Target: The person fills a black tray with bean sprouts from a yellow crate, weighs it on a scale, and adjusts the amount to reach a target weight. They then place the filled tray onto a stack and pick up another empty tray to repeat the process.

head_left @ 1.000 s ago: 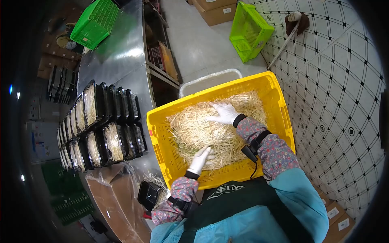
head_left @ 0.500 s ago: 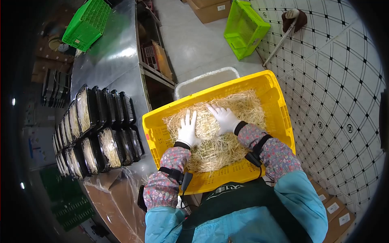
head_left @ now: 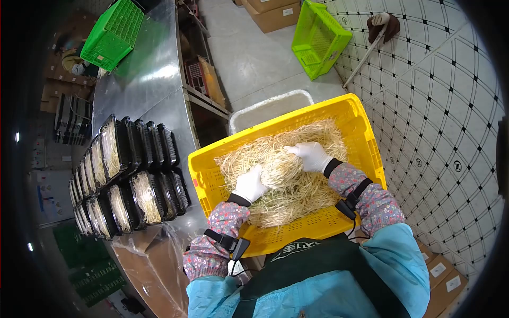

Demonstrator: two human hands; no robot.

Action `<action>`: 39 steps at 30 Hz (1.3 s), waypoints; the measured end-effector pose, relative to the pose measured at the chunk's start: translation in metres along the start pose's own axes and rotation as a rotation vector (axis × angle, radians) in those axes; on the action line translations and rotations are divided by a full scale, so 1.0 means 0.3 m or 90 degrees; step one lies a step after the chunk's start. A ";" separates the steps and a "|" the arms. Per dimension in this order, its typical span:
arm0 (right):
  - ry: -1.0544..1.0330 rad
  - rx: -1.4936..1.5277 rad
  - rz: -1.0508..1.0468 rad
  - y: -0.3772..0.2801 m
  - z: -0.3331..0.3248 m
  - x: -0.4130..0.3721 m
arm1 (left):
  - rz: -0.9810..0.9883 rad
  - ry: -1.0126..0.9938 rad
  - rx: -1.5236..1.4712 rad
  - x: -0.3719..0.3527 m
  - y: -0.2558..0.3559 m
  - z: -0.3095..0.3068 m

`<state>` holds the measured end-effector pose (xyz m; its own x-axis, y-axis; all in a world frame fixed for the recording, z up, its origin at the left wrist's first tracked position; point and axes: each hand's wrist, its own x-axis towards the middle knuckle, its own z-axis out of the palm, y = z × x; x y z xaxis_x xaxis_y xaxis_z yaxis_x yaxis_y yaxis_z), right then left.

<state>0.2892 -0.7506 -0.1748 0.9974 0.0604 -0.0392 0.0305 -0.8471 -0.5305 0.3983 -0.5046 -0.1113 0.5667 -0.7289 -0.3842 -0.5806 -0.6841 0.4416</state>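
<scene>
A yellow perforated crate [head_left: 286,237] in front of me holds a thick layer of pale, thin strands [head_left: 241,153] that look like sprouts, greenish in places. In white gloves, my left hand [head_left: 250,184] and my right hand [head_left: 313,156] close on a bunched clump of the strands [head_left: 281,167] from its two sides. My fingers curl into the clump, so their tips are partly hidden. The clump bulges above the layer around it.
Black trays [head_left: 146,196] packed with similar pale strands stand in stacked rows on the metal table [head_left: 154,100] at left. A green crate [head_left: 111,37] sits farther up it. A lime crate [head_left: 321,42] and a white tub [head_left: 273,108] are beyond the yellow crate.
My hands were spread flat on the strands. Now their fingers have curled in around a raised clump, the left hand lower and the right hand farther right.
</scene>
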 end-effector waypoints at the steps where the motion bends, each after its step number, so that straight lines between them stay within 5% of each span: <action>1: 0.012 -0.009 0.022 0.026 -0.021 -0.019 | 0.025 0.005 0.009 -0.011 -0.007 0.005; 5: 0.124 0.081 0.127 0.132 -0.077 -0.059 | 0.170 0.102 0.016 -0.085 -0.127 0.011; 6: 0.166 0.134 0.162 0.145 -0.076 -0.062 | 0.143 0.032 0.092 -0.091 -0.147 0.017; 9: 0.227 0.097 0.083 0.000 -0.182 0.022 | 0.229 0.032 0.219 -0.090 -0.164 0.069; 14: -0.063 0.010 0.079 -0.209 0.003 0.183 | 0.154 -0.126 0.263 -0.095 0.016 -0.026; 16: -0.162 -0.046 0.006 -0.213 0.069 0.194 | 0.149 -0.044 0.150 -0.078 0.019 -0.071; 18: -0.091 -0.015 0.001 -0.185 0.064 0.171 | 0.136 0.059 0.129 -0.042 0.017 -0.109; 21: -0.067 0.025 0.059 -0.125 0.040 0.120 | 0.276 0.164 0.135 0.074 -0.016 -0.119; 27: -0.189 0.048 0.186 -0.095 0.026 0.059 | -0.013 -0.088 0.097 0.192 -0.024 0.018; 28: -0.149 0.048 0.180 -0.081 0.061 0.057 | -0.037 -0.015 0.105 0.186 -0.011 0.032; 31: -0.065 0.052 0.149 -0.050 0.131 0.040 | -0.107 -0.111 0.099 0.211 -0.007 0.019; 37: -0.015 0.044 0.074 0.057 0.043 -0.032 | 0.018 -0.104 0.188 0.145 -0.038 -0.006; 39: -0.054 0.030 0.178 0.097 -0.069 -0.057 | 0.076 -0.057 0.193 0.104 -0.086 -0.014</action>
<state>0.2744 -0.7871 -0.1721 0.9578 -0.1260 -0.2583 -0.2493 -0.8114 -0.5287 0.4335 -0.5097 -0.1312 0.4392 -0.7943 -0.4198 -0.7948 -0.5614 0.2307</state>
